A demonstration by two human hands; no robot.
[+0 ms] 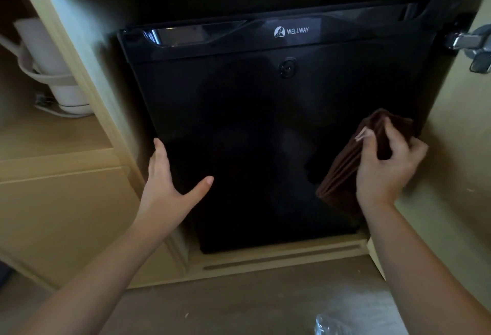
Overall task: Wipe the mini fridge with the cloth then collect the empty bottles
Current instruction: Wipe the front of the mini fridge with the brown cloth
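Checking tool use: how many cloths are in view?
1: a brown cloth in the right hand, at the right side of the fridge. Others may be hidden.

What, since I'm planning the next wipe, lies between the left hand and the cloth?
Head view: only bare, glossy mini fridge door between left hand and cloth.

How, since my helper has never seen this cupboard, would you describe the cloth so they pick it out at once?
The black mini fridge fills the cupboard opening. At the lower right of its door, the right hand grips a folded cloth. It is the only brown, soft thing against the glossy black; the left hand opposite has no cloth.
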